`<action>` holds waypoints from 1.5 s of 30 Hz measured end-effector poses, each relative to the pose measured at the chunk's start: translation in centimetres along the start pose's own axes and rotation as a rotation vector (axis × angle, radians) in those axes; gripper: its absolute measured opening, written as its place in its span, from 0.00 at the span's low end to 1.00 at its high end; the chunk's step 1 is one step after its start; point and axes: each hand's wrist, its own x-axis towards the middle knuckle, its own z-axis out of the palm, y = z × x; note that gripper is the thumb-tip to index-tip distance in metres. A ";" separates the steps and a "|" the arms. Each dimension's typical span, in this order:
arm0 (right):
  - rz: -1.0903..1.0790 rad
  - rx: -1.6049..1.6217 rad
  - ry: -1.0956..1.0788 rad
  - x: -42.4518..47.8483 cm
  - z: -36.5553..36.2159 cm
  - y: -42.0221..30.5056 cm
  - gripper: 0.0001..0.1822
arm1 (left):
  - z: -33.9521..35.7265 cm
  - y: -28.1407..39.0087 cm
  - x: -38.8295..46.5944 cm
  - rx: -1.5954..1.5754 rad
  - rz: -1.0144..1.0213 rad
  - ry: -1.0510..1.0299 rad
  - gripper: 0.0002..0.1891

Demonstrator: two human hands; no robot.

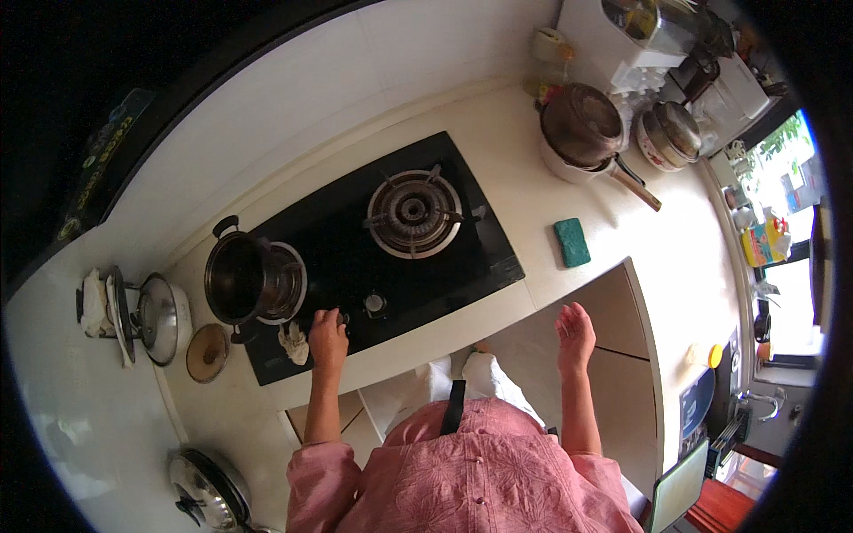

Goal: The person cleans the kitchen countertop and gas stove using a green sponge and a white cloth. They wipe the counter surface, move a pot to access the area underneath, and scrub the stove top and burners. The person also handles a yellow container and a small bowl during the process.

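My left hand (pixel 328 341) is at the front of the black glass gas hob (pixel 333 266), its fingers on the left control knob (pixel 342 320); part of the knob is hidden behind them. The other control knob (pixel 375 305) sits to the right. A crumpled whitish cloth (pixel 294 344) lies just left of that hand. Over the left burner (pixel 288 283) stands a deep dark two-handled pot (pixel 233 280) without a lid. Bare metal shows on the right burner (pixel 413 212). Before the counter's front edge, my right hand (pixel 575 336) hangs in the air, holding nothing.
A green scouring pad (pixel 572 242) lies right of the hob. Behind it are stacked saucepans (pixel 580 130) and enamel pots (pixel 668 136). A round lid (pixel 207 353) and a lidded pan (pixel 160 320) stand at left. The sink faucet (pixel 763 402) is far right.
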 end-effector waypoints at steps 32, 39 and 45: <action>-0.444 -1.746 -0.427 2.7 3.0 1.0 0.25 | 0.5 0.1 1.1 -0.060 -0.048 0.067 0.08; -0.436 -1.735 -0.430 2.8 2.9 0.9 0.26 | 1.6 -0.5 1.2 -0.046 -0.086 0.074 0.08; -0.434 -1.689 -0.429 3.0 2.4 0.9 0.26 | 1.7 -0.1 1.4 0.013 -0.105 0.073 0.08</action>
